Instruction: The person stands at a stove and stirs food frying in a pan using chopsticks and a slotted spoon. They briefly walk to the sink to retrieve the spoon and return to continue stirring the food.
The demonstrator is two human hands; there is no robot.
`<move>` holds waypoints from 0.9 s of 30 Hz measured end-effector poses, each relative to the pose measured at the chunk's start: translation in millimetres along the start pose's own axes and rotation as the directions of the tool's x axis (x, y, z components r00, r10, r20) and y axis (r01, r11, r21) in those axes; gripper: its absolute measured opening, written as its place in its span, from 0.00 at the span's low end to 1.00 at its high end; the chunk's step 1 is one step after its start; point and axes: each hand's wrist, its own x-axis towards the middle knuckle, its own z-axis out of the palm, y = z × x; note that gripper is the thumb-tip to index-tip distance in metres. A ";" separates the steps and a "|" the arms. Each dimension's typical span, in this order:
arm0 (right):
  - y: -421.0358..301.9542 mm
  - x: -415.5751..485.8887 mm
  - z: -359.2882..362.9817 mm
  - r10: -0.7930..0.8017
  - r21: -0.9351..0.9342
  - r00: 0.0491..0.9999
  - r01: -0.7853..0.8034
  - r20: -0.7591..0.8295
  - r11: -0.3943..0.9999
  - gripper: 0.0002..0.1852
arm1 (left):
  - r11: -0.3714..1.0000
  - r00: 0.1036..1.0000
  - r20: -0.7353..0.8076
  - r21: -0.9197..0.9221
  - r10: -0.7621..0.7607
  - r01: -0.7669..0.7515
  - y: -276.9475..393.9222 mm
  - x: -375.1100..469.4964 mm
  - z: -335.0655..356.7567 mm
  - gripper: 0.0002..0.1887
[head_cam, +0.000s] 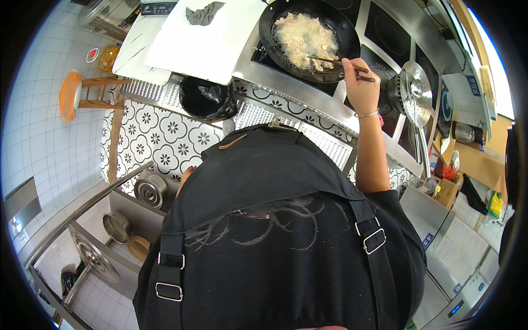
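Observation:
My right hand (362, 91) grips a pair of dark chopsticks (326, 60) over the near right side of a black wok (270, 45). Their tips reach into pale, battered-looking pieces of food (303, 35), which fry in bubbling oil. The wok sits on the stainless-steel cooktop (284, 84). Low at my left side, only a sliver of my left hand (188, 173) shows; the black apron (247, 165) hides the rest of it, fingers included.
A white board (206, 45) bearing a grey cloth (204, 13) lies left of the wok. A black-lined bin (206, 99) stands below it. Right of my hand are a perforated skimmer (423, 109) and a ladle (416, 87). Metal pots (150, 192) occupy the left rack.

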 end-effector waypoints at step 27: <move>90.8 64.8 55.3 0.154 0.052 0.933 -0.145 -0.325 0.988 0.16 | 0.992 0.995 -0.024 -0.089 -0.092 0.090 2.9 -33.7 6.0 0.17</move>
